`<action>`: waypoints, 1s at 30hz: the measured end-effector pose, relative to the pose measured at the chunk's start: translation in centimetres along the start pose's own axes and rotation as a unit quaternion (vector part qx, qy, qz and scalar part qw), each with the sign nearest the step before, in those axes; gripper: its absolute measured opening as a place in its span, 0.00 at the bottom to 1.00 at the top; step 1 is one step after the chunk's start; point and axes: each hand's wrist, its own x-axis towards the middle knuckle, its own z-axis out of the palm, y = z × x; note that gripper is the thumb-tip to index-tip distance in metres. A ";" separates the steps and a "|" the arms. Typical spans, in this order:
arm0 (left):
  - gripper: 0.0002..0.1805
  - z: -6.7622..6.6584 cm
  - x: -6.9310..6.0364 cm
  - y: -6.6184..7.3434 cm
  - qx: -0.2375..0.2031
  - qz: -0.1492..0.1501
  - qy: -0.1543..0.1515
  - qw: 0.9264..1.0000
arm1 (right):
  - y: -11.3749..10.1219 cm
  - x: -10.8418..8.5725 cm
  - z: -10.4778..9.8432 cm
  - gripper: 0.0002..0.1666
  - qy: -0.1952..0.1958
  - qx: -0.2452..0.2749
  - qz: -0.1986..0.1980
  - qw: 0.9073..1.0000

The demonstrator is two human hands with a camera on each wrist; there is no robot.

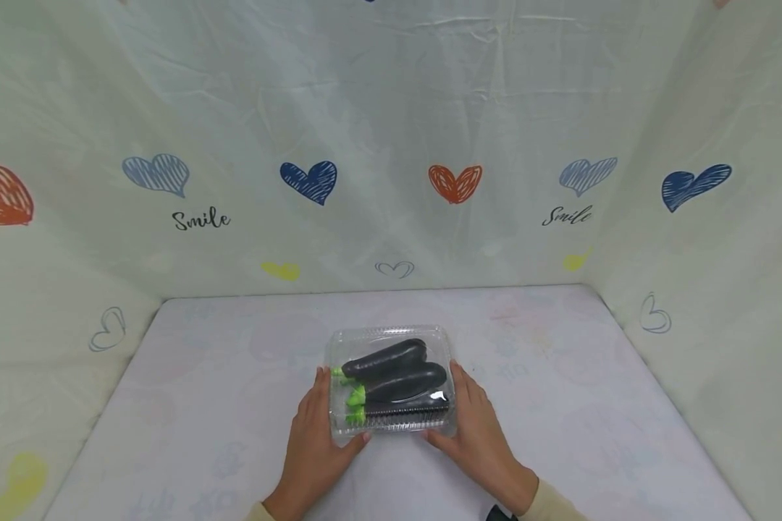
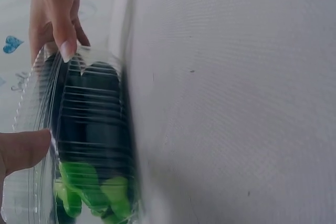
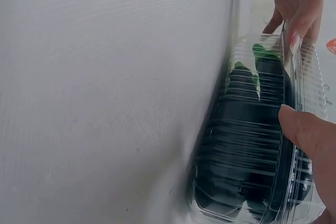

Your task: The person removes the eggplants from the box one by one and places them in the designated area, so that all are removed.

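A clear plastic clamshell box [image 1: 391, 331] with ribbed walls is at the middle of the table, its lid down. Inside lie several dark purple eggplants [image 1: 407, 382], their green stem ends toward the left. My left hand [image 1: 313, 441] grips the box's left side, thumb at the near corner and fingers along the side wall. On the opposite side my right hand [image 1: 478, 438] holds it the same way. Both wrist views show a thumb [image 2: 26, 150] against the rim of the near wall. Fingers behind the box are partly hidden.
A white cloth covers the table [image 1: 221, 405]. Behind and at both sides hangs a pale curtain [image 1: 378, 108] printed with hearts and the word Smile. A small black object [image 1: 500, 514] shows by the right sleeve at the bottom edge.
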 end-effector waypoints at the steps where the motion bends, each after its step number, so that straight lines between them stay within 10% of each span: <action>1: 0.62 0.0 0.0 0.0 0.003 0.004 0.005 1.000 | 0.0 0.0 0.0 0.74 0.001 0.001 -0.001 1.000; 30: 0.57 0.6 -0.2 0.4 0.038 0.007 0.045 0.998 | -0.6 0.0 1.0 0.76 0.048 -0.017 -0.009 0.999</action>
